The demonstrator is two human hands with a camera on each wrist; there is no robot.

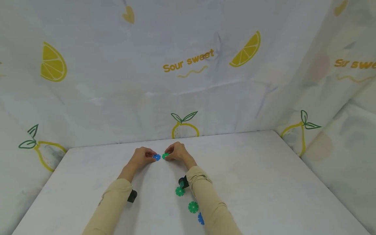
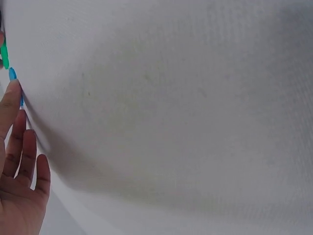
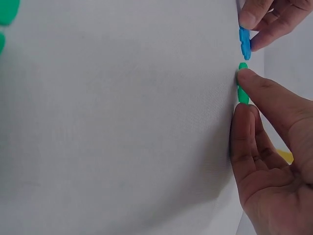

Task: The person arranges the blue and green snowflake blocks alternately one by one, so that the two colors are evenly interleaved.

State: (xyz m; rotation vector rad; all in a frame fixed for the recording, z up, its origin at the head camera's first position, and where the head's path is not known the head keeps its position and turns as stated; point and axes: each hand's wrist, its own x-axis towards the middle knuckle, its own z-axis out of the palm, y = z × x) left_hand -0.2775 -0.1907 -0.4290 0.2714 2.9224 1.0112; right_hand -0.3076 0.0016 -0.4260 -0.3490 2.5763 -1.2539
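Observation:
Between thumb and fingers, my left hand [image 1: 142, 157] pinches a blue notched disc [image 1: 157, 157], a flat round piece with slots around its rim. My right hand [image 1: 177, 152] pinches a green notched disc [image 1: 165, 156] the same way. The two discs face each other near the back of the table with a small gap between them. In the right wrist view, the blue disc [image 3: 245, 43] and green disc [image 3: 243, 83] appear nearly edge-on, end to end and apart. The left wrist view catches only the edge of the blue disc [image 2: 12, 74] at its far left.
Two more green discs, a nearer one [image 1: 193, 207] and a farther one [image 1: 180, 191], lie on the white table [image 1: 264, 182] beside the right forearm. Another blue disc [image 1: 201, 218] is partly hidden by the right sleeve [image 1: 212, 199]. A lemon-printed cloth [image 1: 147, 107] hangs behind the table.

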